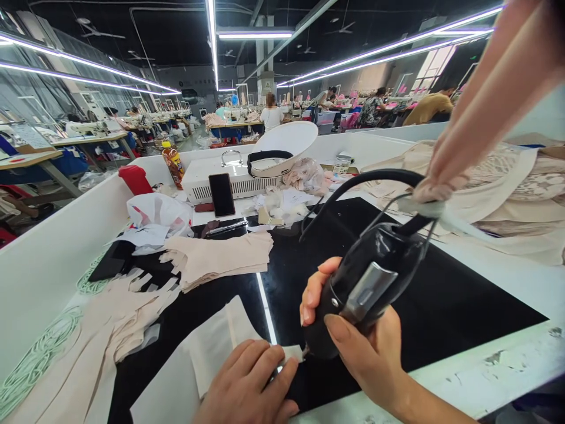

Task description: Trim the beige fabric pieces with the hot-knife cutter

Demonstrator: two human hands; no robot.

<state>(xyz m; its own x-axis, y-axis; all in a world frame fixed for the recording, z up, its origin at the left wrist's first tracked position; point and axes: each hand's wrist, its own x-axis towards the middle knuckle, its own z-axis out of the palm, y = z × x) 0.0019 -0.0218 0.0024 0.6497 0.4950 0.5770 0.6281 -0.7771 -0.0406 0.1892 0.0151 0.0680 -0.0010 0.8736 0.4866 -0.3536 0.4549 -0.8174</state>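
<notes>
My right hand (353,335) is wrapped round a black hand-held tool (366,282) with a metal trigger plate and a black cable looping off behind it; its tip points down at the black work surface (441,306). My left hand (251,383) lies with fingers pressed down on a pale beige fabric piece (212,347), right beside the tool's tip, where a small white edge of the fabric (292,352) shows. A strip of light glows through the black surface just above my left hand.
Stacks of beige cut fabric pieces (220,256) lie at left and centre. A phone (221,194), a pen, a white box, a white plastic bag and a red container stand farther back. More beige lace fabric is heaped at right. People work at distant sewing tables.
</notes>
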